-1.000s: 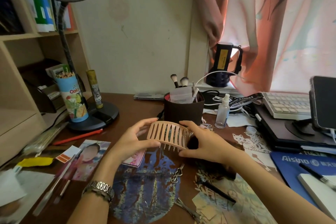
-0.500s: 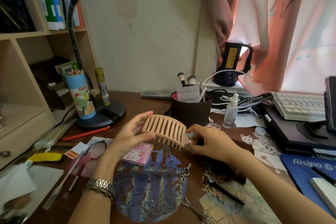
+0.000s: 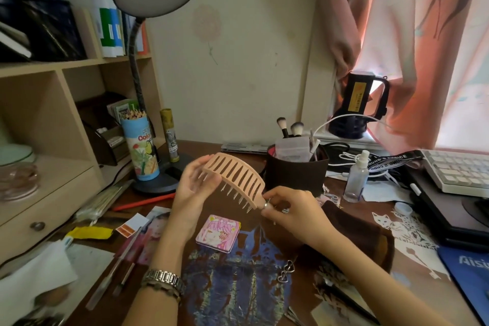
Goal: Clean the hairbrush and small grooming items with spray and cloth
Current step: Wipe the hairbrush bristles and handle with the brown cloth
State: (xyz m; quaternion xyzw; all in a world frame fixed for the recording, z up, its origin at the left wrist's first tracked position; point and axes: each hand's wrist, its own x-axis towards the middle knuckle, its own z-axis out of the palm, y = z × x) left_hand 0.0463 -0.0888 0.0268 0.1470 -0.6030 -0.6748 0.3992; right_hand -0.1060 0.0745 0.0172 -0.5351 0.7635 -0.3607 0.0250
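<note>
Left hand (image 3: 193,188) fingers cradle the pink vented hairbrush (image 3: 235,180) end; right hand (image 3: 288,209) pinches the opposite end, seemingly inspecting its bristles.

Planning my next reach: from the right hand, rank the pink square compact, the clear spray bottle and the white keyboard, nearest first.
From the right hand:
1. Pink square compact, just below-left on the desk.
2. Clear spray bottle, to its right, behind.
3. White keyboard, far right.

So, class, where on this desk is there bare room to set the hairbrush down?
Bare desk lies between the lamp base and the brown holder. The blue mat is free between the pink case and heart clips. Papers crowd the left.
</note>
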